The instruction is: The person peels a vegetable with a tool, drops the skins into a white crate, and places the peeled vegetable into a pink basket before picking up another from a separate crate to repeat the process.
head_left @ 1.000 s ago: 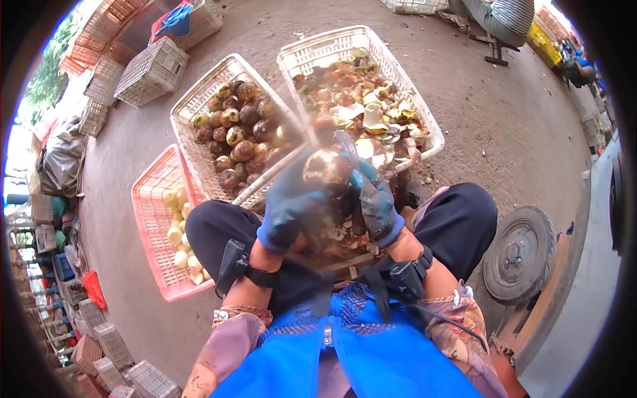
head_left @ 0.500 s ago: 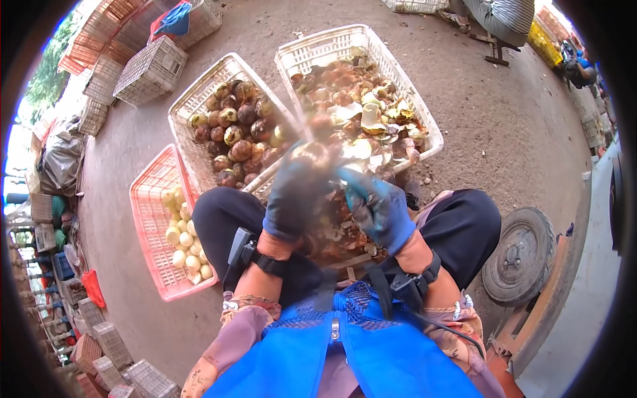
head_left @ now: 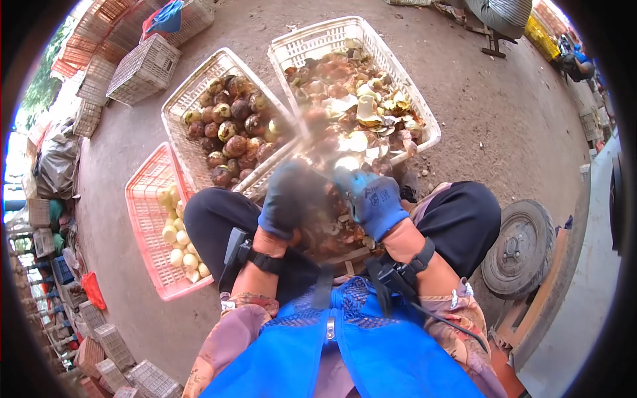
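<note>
My left hand [head_left: 286, 199], in a blue and dark glove, is closed, its fingers smeared by a blurred patch in the middle of the view. My right hand [head_left: 375, 202], in a matching glove, has its fingers curled in toward the left. I cannot tell what either hand holds. At the right fingertips shows a pale round piece [head_left: 348, 163]. Just beyond the hands stands a white crate [head_left: 418, 96] of peelings [head_left: 368, 111]. Left of it, another white crate [head_left: 174, 109] holds brown, partly green onion-like bulbs [head_left: 227, 131].
A pink crate [head_left: 137, 205] with pale peeled bulbs [head_left: 176, 255] stands by my left knee. More peelings [head_left: 342, 232] lie between my legs. A wheel [head_left: 517, 249] rests at the right. Stacked crates [head_left: 144, 69] line the left; a seated person [head_left: 501, 16] is at the far right.
The right hand has moved slightly left and turned more of its back to view. The pale round piece above the left hand no longer shows there. The whole view has shifted slightly.
</note>
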A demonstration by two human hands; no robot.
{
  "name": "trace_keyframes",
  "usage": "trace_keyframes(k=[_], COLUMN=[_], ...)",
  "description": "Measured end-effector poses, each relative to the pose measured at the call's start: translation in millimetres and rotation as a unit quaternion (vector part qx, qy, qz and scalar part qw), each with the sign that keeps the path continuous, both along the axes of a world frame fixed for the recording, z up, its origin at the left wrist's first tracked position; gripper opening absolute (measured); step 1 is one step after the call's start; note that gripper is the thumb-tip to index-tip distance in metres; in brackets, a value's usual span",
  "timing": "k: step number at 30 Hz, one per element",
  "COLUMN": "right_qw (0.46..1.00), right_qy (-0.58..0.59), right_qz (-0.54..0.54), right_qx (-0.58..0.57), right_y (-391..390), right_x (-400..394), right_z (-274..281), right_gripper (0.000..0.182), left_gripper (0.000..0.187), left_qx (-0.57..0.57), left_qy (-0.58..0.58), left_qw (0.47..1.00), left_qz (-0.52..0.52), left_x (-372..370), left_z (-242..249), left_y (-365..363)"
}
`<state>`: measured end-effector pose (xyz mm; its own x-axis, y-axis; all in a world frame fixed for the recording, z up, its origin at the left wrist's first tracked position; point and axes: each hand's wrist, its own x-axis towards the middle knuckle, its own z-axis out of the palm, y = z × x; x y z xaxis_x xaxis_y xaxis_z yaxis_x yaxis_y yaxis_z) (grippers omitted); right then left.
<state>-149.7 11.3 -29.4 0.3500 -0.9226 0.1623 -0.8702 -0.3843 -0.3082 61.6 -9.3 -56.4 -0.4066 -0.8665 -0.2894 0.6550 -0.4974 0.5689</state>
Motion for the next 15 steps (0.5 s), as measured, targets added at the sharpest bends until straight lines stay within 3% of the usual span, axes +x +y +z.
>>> trace_keyframes(k=[2, 3, 5, 7, 8, 9, 10, 12, 13, 14, 15], right_qw=[1.000, 1.000, 0.997, 0.998, 0.997, 0.997, 0.995, 0.991, 0.992, 0.992, 0.992], right_qy=[0.017, 0.016, -0.007, -0.038, -0.069, -0.070, -0.061, -0.055, -0.027, 0.001, 0.000], right_qz=[-0.008, -0.008, -0.020, -0.018, -0.018, -0.020, -0.039, -0.060, -0.042, -0.024, -0.027], right_qx=[-0.023, -0.023, 0.074, 0.053, 0.033, 0.035, 0.072, 0.110, 0.119, 0.127, 0.127], right_y=[-5.8, -6.2, -7.6, 2.6, 8.1, 10.3, 11.7, 13.3, 12.8, 10.5, 6.2], right_x=[1.8, 3.7, 9.5, 14.9, 17.8, 21.3, 25.3, 26.1, 23.8, 21.1, 16.9], right_z=[-13.7, -19.9, -26.5, -23.9, -21.7, -18.8, -15.3, -14.9, -16.2, -16.9, -17.2], right_gripper=[0.016, 0.016, 0.048, 0.046, 0.043, 0.043, 0.041, 0.038, 0.036, 0.034, 0.034], left_gripper=[0.026, 0.028, 0.029, 0.030, 0.031, 0.032, 0.032, 0.031, 0.029, 0.029, 0.029], left_qx=[0.027, 0.051, 0.028, 0.005, -0.121, -0.242, -0.241, -0.365, -0.377, -0.377, -0.304], left_qy=[-0.007, -0.014, -0.024, -0.035, -0.204, -0.362, -0.363, -0.508, -0.549, -0.550, -0.454], left_qw=[1.000, 0.998, 0.998, 0.998, 0.965, 0.885, 0.885, 0.764, 0.735, 0.735, 0.832], left_qz=[0.015, 0.028, 0.041, 0.051, 0.111, 0.166, 0.164, 0.154, 0.127, 0.123, 0.100], left_x=[-2.2, -3.7, -7.3, -16.6, -25.8, -30.9, -29.0, -23.9, -21.5, -18.4, -14.9], left_z=[10.7, 15.1, 21.4, 27.8, 30.8, 31.7, 23.9, 8.0, 0.9, -2.5, -7.6], left_y=[1.9, 1.1, -1.0, -3.3, -2.5, -1.7, -2.0, -4.7, -5.4, -3.7, -2.5])
